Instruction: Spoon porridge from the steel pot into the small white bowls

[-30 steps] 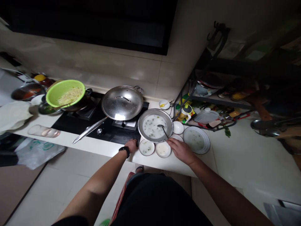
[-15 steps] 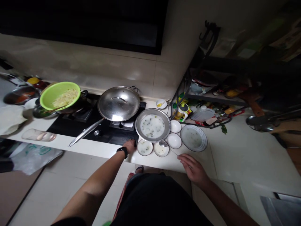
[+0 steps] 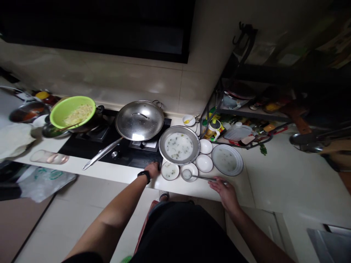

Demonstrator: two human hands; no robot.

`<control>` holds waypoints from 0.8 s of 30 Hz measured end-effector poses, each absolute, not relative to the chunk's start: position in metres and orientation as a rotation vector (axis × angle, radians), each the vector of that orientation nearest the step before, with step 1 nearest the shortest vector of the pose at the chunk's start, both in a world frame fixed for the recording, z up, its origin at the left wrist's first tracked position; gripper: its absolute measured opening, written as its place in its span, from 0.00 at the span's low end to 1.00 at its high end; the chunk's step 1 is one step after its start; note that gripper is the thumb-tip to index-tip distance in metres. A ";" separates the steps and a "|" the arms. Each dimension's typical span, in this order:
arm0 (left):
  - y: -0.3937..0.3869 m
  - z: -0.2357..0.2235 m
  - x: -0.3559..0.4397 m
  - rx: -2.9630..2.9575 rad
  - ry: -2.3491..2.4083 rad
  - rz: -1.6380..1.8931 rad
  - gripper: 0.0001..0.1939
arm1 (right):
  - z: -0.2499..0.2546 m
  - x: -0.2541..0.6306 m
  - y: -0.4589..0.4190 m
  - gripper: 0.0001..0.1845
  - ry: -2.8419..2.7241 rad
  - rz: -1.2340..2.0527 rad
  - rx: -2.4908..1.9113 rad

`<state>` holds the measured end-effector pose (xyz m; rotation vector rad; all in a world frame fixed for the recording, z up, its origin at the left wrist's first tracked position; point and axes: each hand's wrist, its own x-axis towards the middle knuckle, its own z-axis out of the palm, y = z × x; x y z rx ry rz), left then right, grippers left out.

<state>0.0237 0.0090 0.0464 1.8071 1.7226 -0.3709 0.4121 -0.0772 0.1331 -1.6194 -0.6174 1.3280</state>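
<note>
My right hand (image 3: pixel 224 190) is closed on the handle of a metal ladle (image 3: pixel 192 175), whose bowl rests over a small white bowl (image 3: pixel 189 171) at the counter's front edge. My left hand (image 3: pixel 152 170), with a black wristband, rests on the counter edge beside another small bowl (image 3: pixel 169 170) of pale soup; its fingers are partly hidden. Behind them stands a large metal basin (image 3: pixel 179 147) of white soup with green bits. Two more small white bowls (image 3: pixel 204 163) and a blue-rimmed plate (image 3: pixel 227 160) lie to the right.
A lidded steel pan (image 3: pixel 139 121) with a long handle sits on the black stove (image 3: pixel 115 144). A green bowl of noodles (image 3: pixel 72 111) stands left. A wire rack (image 3: pixel 241 128) with bottles and dishes stands right. A folded cloth (image 3: pixel 48 157) lies at front left.
My right hand lifted the ladle out of the large basin and brought it down over the small front bowl. My left hand has stayed on the counter edge.
</note>
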 end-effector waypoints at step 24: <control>0.009 0.043 0.022 1.793 1.735 -0.357 0.18 | 0.158 0.365 0.020 0.16 -1.887 0.726 -1.369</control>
